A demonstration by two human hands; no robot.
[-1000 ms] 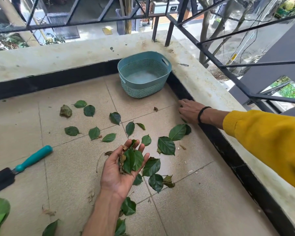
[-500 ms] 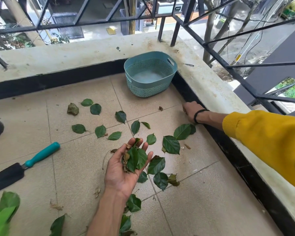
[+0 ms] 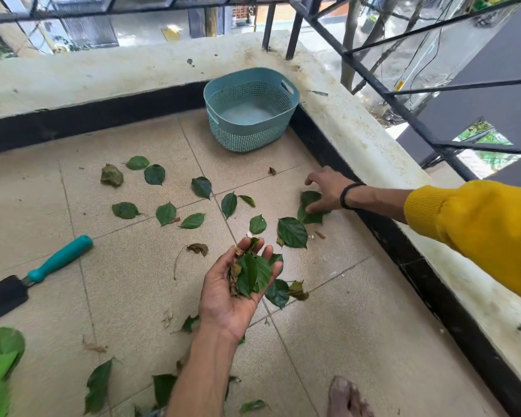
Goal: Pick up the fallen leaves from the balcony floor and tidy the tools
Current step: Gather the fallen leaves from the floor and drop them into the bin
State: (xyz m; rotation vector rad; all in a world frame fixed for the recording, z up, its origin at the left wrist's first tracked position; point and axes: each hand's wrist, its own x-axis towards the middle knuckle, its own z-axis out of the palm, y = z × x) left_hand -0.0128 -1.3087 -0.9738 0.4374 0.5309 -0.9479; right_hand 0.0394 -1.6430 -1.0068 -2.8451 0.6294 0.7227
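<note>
i'm in the middle of the leaf-gathering step, judging by how many leaves still lie on the floor and how bare the basket looks; the tools come later.

at the left edge of the frame the trowel (image 3: 27, 279) lies flat on the tiles, teal handle pointing up and right, untouched and well apart from both my hands. scattered leaves (image 3: 165, 213) spread across the middle of the frame, from the upper left of the tiles down to the lower edge.

in the centre, my left hand (image 3: 232, 291) is turned palm up, fingers loosely cupped rather than closed, cradling a small bunch of leaves (image 3: 251, 273), green ones with a few dry brown ones tucked beside them. nothing is pinched; they simply rest in the hollow of the palm.

right of centre, my right hand (image 3: 325, 189) reaches out low over the floor, fingers spread and bent, the thumb pressing on a big green leaf (image 3: 309, 207) beside the black skirting. i can't tell whether it is actually gripped yet or only touched.

in the upper middle, the teal basket (image 3: 250, 136) sits in the corner, near the right hand.

next, i'd judge, i need to close the fingers on that leaf, lift it and add it to the left palm without spilling the bunch.
</note>
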